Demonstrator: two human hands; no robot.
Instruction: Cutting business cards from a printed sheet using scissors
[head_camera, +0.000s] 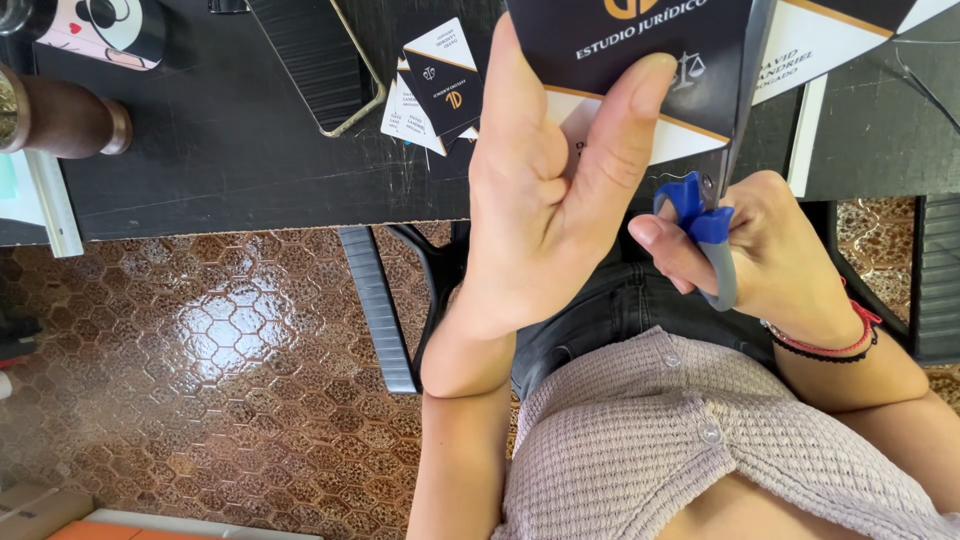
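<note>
Left hand (545, 190) pinching printed sheet (640, 70)

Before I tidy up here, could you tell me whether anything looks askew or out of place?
Only the small cards on the black desk: they lie in a loose, overlapping heap, fanned at different angles rather than stacked square. Nothing looks spilled or damaged.

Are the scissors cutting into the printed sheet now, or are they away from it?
Into it. The scissors, in the right hand, have their blade inside the printed sheet that the left hand holds.

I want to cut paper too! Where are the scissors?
In the head view, the blue-and-grey scissors are on the right, in the right hand, cutting the printed card sheet that the left hand holds.
</note>
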